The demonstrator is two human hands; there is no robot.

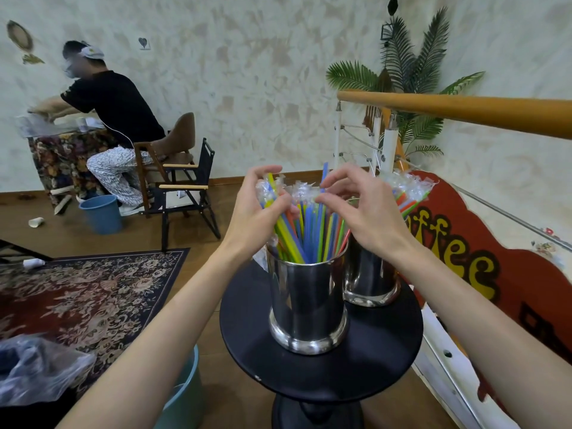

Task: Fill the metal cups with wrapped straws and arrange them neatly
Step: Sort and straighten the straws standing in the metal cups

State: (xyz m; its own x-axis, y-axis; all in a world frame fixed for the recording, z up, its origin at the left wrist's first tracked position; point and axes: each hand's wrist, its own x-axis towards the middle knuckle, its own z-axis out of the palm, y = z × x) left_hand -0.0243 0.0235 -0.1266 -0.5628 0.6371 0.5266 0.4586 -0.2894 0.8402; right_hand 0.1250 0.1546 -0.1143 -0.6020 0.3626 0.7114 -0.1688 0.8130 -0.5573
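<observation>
On red sign [483, 274] (right): seemingly "offee"; both hands [260, 209] grip straws [309, 230].

Seated person [111, 103], patterned rug [77, 292], palm plant [411, 72].

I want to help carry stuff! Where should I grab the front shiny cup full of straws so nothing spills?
Wrap your hand round the front metal cup at its smooth straight middle, coming from the near side. The wrapped straws fan out above the rim, so gripping up there would probably knock them. The second metal cup stands close on its right, and both hands are busy among the straws.
</observation>
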